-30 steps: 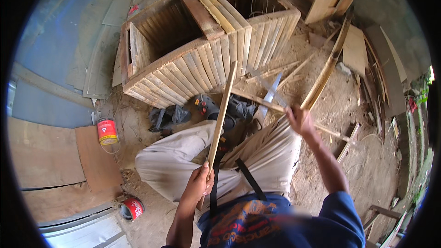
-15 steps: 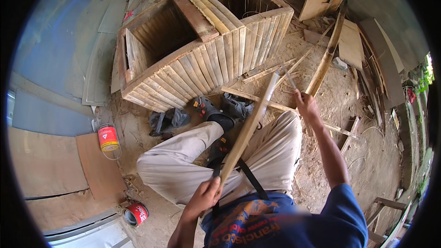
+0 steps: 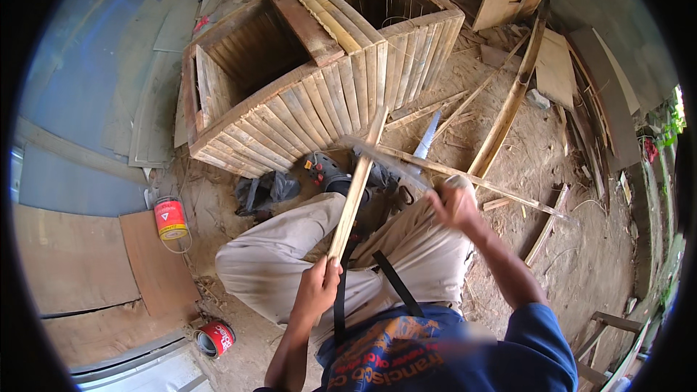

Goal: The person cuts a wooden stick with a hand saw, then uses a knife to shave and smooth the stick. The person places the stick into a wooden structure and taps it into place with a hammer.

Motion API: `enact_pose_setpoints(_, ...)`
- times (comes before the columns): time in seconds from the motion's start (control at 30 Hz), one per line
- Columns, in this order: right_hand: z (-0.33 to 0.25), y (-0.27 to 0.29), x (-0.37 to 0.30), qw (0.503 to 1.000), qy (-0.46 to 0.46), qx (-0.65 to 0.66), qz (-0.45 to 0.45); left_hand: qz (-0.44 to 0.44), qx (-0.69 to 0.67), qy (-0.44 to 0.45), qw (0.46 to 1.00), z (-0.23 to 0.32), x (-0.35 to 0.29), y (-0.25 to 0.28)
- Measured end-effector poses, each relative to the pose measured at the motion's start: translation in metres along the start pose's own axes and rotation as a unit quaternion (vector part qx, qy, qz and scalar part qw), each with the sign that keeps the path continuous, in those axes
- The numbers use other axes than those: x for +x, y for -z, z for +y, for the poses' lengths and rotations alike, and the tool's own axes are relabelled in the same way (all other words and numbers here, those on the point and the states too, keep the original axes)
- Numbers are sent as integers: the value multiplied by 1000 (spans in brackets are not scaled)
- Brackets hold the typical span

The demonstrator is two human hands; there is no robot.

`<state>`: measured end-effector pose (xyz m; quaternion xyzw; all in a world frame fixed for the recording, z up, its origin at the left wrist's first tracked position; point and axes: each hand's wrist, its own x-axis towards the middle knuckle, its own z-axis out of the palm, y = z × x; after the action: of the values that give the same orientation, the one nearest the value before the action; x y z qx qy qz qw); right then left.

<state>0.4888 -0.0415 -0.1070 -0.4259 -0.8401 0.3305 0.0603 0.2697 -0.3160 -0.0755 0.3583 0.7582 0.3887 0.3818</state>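
My left hand [image 3: 316,289] is closed around the lower end of a narrow wooden strip [image 3: 351,207], which slants up and away over my lap. In my right hand [image 3: 455,205], above my right knee, is a long-bladed knife [image 3: 398,165], smeared by motion. Its blade points left and crosses the strip near the far end; whether it touches the wood I cannot tell. Just beyond that knee, a handsaw [image 3: 427,136] with a pale bluish blade lies among wood pieces. A thin batten [image 3: 501,190] runs across the ground behind my knee.
A large slatted wooden box [image 3: 319,105] with two openings stands ahead. Long timber [image 3: 512,98] and plywood scraps [image 3: 555,71] lie to the right. On the left are two red cans [image 3: 171,216] and brown boards [image 3: 156,258]. Black plastic bags [image 3: 267,190] lie by my feet.
My right hand has swung the knife down and to the left, across the strip. The strip has tipped more upright and its far end has moved left. The saw's blade now shows.
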Motion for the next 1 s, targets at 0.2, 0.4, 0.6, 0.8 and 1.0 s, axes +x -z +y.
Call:
enact_pose_setpoints(0.2,-2,2,5,980,123,-158,-5,1,-64,104,992,-20,-1,2)
enact_pose_setpoints(0.4,14,15,28,999,-5,43,-12,-41,-60,59,996,-13,-13,14)
enact_pose_setpoints(0.6,87,32,55,977,-174,23,118,-89,-233,182,951,-11,-19,27)
enact_pose_setpoints(0.8,124,32,63,959,-245,-102,99,-88,-396,155,901,-18,23,7)
enact_pose_setpoints(1.0,186,-3,77,954,-264,-109,97,-199,-511,126,827,-10,52,-3)
